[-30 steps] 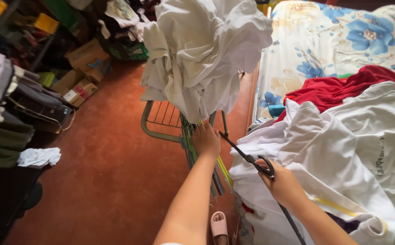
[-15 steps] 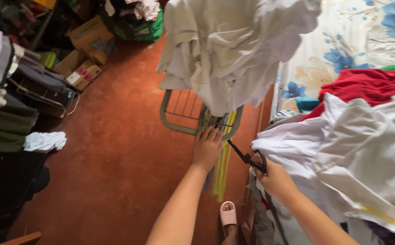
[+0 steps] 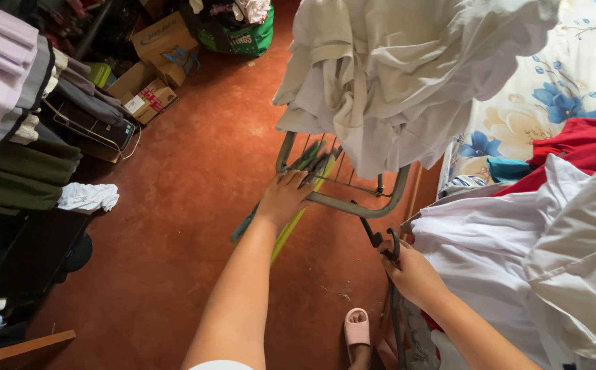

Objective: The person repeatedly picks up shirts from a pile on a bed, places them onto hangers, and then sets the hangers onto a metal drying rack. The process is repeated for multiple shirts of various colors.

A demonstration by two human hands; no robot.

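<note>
My left hand (image 3: 283,197) reaches down onto several green plastic hangers (image 3: 291,220) that hang from the grey metal rack (image 3: 353,203), fingers wrapped over them. My right hand (image 3: 411,274) grips a black hanger (image 3: 383,243) by its hook, near the bed's edge. A heap of white and cream clothes (image 3: 401,68) is piled on top of the rack. More white shirts (image 3: 538,260) and a red garment (image 3: 579,154) lie on the bed at the right.
Red-brown floor (image 3: 175,226) spreads below. Cardboard boxes (image 3: 154,65) and a green bag (image 3: 240,34) stand at the back. Folded and hung clothes (image 3: 17,137) line the left. A pink slipper (image 3: 357,327) is on my foot. A flowered bedsheet (image 3: 551,89) covers the bed.
The view has tilted and moved closer to the rack. My left hand has gone from the rack's frame down onto the green hangers. My right hand keeps the black hanger.
</note>
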